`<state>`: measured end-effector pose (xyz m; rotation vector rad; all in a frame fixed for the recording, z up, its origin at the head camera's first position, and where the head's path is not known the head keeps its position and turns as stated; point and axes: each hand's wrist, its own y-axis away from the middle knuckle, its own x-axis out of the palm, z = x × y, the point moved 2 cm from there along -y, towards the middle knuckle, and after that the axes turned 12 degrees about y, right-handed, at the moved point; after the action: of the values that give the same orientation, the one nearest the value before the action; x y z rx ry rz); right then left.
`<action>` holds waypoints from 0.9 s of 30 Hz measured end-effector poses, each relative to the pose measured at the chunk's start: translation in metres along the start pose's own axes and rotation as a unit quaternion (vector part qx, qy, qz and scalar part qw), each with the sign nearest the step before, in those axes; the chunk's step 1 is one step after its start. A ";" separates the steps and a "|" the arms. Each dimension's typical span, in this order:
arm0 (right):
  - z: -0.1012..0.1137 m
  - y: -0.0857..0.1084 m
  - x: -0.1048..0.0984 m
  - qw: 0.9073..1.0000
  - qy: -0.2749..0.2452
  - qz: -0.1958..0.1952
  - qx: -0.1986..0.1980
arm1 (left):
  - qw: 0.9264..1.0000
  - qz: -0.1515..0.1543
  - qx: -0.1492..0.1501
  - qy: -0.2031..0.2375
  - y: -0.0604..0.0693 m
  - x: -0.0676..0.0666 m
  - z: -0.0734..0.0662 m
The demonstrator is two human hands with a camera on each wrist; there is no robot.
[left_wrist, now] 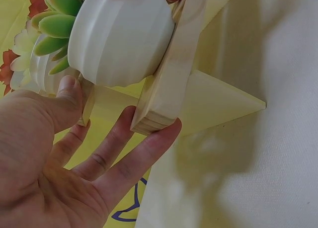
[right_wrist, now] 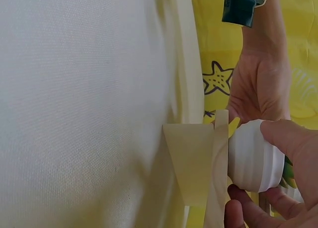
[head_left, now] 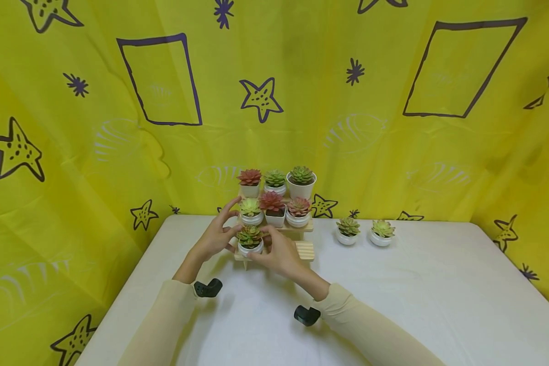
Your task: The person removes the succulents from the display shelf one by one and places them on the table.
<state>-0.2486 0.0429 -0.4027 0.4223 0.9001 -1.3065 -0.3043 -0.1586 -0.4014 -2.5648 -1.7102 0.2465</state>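
Note:
A white ribbed pot (head_left: 250, 249) with a green-red succulent (head_left: 249, 236) stands at the left end of the lowest step of a wooden stand (head_left: 305, 251). My right hand (head_left: 276, 252) grips this pot (right_wrist: 253, 156), thumb at its front and fingers curled behind. My left hand (head_left: 216, 236) is at the stand's left side; in the left wrist view its fingertips touch the step's end (left_wrist: 158, 106), the fingers fairly straight and the thumb beside the pot (left_wrist: 119, 39).
Three potted succulents stand on the top step, among them a red one (head_left: 249, 178), and three on the middle step, including a pink one (head_left: 298, 207). Two small pots (head_left: 346, 238) (head_left: 382, 239) sit on the white table (head_left: 421, 284) to the right. A yellow patterned curtain (head_left: 302, 142) hangs behind.

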 end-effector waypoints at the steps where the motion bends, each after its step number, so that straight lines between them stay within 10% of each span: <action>1: 0.000 0.000 0.000 1.000 0.001 -0.002 -0.003 | 1.000 0.001 0.001 0.000 0.000 0.000 0.000; 27: -0.001 0.004 -0.005 0.999 -0.018 -0.013 -0.031 | 1.000 0.000 0.003 -0.005 0.002 0.001 -0.004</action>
<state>-0.2457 0.0480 -0.4004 0.3398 0.9164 -1.3034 -0.3015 -0.1583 -0.3982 -2.5632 -1.7094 0.2644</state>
